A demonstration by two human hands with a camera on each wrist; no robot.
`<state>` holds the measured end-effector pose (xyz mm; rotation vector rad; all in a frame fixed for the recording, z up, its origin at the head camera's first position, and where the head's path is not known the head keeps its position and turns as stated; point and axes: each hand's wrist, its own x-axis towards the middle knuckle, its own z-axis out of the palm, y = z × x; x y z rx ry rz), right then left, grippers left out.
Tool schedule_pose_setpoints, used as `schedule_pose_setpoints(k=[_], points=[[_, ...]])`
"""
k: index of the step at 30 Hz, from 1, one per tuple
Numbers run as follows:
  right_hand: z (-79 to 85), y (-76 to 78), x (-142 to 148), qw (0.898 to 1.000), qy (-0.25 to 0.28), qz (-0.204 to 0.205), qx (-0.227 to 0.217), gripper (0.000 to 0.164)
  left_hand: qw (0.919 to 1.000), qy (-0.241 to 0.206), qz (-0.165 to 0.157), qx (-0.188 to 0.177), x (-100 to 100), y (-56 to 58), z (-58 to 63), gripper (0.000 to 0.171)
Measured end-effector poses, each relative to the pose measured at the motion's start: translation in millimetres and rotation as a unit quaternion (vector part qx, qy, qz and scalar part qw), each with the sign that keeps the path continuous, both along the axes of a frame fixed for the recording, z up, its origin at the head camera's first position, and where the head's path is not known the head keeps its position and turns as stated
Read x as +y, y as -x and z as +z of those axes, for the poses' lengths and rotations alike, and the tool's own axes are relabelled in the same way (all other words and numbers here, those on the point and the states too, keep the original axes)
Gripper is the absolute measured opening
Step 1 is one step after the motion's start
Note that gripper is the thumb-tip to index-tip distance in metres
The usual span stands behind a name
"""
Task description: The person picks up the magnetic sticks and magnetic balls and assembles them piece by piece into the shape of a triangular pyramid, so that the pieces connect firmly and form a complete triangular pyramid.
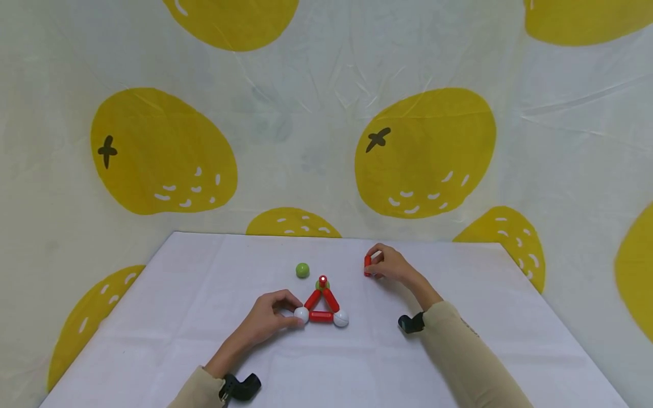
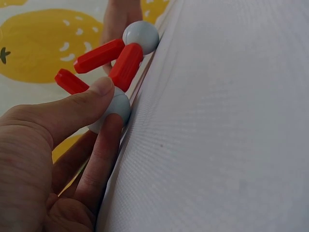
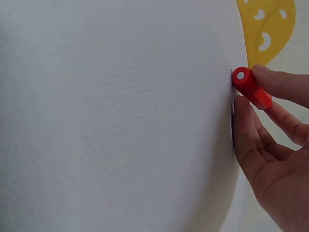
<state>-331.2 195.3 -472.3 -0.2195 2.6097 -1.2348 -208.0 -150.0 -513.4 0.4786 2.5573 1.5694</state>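
A triangle of red rods (image 1: pixel 321 317) and balls lies on the table. White balls form its near corners and a green ball (image 1: pixel 318 286) its far one. Another red rod (image 1: pixel 322 280) stands up from that green ball. My left hand (image 1: pixel 272 313) pinches the left white ball (image 2: pixel 119 107) between thumb and fingers. The right white ball (image 1: pixel 341 318) is untouched. Farther right, my right hand (image 1: pixel 391 265) holds a separate red rod (image 3: pixel 252 88) with thumb and fingers; a pale round spot shows on its end. That rod is close to the tabletop.
A loose green ball (image 1: pixel 302 270) sits behind the triangle. White cloth covers the table (image 1: pixel 459 362), whose far edge meets a hanging cloth (image 1: pixel 306 141) printed with yellow fruit. Black wrist devices (image 1: pixel 242 387) are on both forearms.
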Motion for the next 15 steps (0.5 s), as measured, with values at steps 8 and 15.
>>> schedule_pose_setpoints(k=[8, 15], points=[[0.3, -4.0, -2.1, 0.999, 0.005, -0.03, -0.009, 0.038, 1.0, -0.002, -0.006, 0.006, -0.6, 0.4, -0.7, 0.028], [0.6, -6.6, -4.5, 0.999, 0.006, -0.038, -0.006, 0.036, 1.0, 0.004, 0.001, -0.002, -1.2, -0.3, 0.1, 0.027]])
